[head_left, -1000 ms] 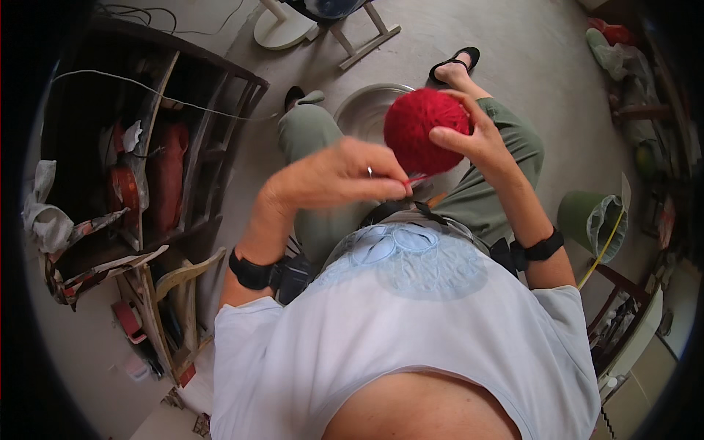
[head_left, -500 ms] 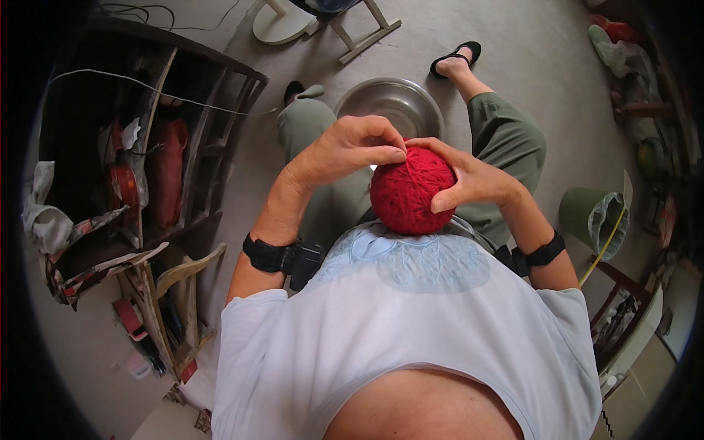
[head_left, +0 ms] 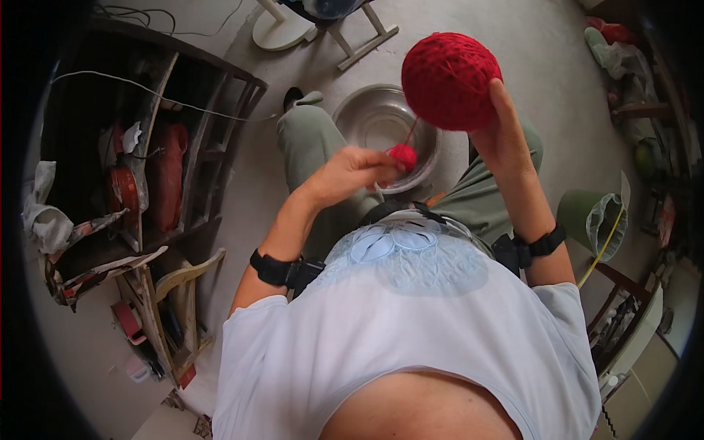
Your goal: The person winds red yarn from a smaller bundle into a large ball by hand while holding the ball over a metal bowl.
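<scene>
A large ball of red yarn [head_left: 451, 81] is raised over the floor beyond my lap. My right hand [head_left: 506, 139] grips it from its near right side, thumb up along its edge, most fingers hidden behind it. Lower and to the left, my left hand [head_left: 359, 170] is closed, its fingertips slightly blurred, at a small ball of red yarn [head_left: 401, 155]. The fingers cover the small ball's near edge. A short red strand [head_left: 411, 132] runs from the small ball up to the large one. Behind both is a shiny metal basin [head_left: 357, 110] on the floor.
At the left stands a dark wooden shelf unit [head_left: 209, 139] with a white cord [head_left: 183, 104] across it. A green bin [head_left: 579, 218] with a liner stands at the right. A stool-like frame [head_left: 367, 40] is at the top. My legs [head_left: 312, 136] flank the basin.
My right hand has lifted the large ball up and away from my body. My left hand has left it and moved down. The small ball and strand now show; the basin is less covered.
</scene>
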`<state>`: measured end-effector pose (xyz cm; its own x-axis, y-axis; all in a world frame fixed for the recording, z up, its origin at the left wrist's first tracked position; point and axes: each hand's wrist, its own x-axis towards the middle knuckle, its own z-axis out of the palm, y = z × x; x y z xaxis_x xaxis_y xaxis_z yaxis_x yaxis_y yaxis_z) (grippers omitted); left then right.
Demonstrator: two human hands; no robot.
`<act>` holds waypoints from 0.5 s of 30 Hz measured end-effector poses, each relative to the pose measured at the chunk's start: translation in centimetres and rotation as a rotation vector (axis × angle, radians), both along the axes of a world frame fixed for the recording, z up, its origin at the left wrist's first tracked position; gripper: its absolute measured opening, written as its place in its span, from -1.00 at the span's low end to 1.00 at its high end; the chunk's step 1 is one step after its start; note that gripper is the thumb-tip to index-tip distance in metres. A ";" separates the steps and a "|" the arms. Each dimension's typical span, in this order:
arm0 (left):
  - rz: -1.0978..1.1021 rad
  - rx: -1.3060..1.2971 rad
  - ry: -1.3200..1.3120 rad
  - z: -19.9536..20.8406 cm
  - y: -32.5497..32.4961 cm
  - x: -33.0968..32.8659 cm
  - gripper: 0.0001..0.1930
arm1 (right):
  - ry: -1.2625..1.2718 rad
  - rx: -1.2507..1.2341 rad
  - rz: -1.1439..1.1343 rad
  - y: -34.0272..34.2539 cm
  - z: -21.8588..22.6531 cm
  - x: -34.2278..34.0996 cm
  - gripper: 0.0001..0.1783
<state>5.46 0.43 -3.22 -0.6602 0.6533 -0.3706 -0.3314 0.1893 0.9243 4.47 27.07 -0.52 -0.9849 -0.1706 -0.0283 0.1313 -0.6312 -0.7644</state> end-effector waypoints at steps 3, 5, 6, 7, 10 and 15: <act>-0.209 -0.002 -0.167 3.0 -0.3 0.7 -0.81 | -0.169 0.366 -0.254 0.1 -1.6 -0.5 -0.22; -0.283 0.004 0.010 4.8 -0.8 0.1 -0.81 | -0.073 0.666 -0.187 -0.3 -1.8 0.3 -0.12; -0.361 0.009 0.187 5.9 -0.9 -0.4 -0.80 | -0.006 0.824 -0.138 -0.2 -2.0 0.7 -0.09; -0.340 0.008 0.189 7.2 -0.9 -0.9 -0.83 | -0.012 0.857 -0.046 -0.3 -1.6 1.2 -0.08; -0.290 0.041 0.262 7.8 -0.9 -2.7 -0.86 | -0.080 0.761 0.283 -0.4 -1.2 2.1 -0.07; -0.308 0.011 0.402 7.5 0.5 -4.4 -0.87 | -0.170 0.687 0.615 -1.0 0.6 2.0 -0.07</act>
<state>1.02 0.97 4.25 -0.5250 0.8428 -0.1191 0.1204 0.2120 0.9698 6.52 26.04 0.12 -0.7009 -0.5523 -0.4513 0.4363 0.1685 -0.8839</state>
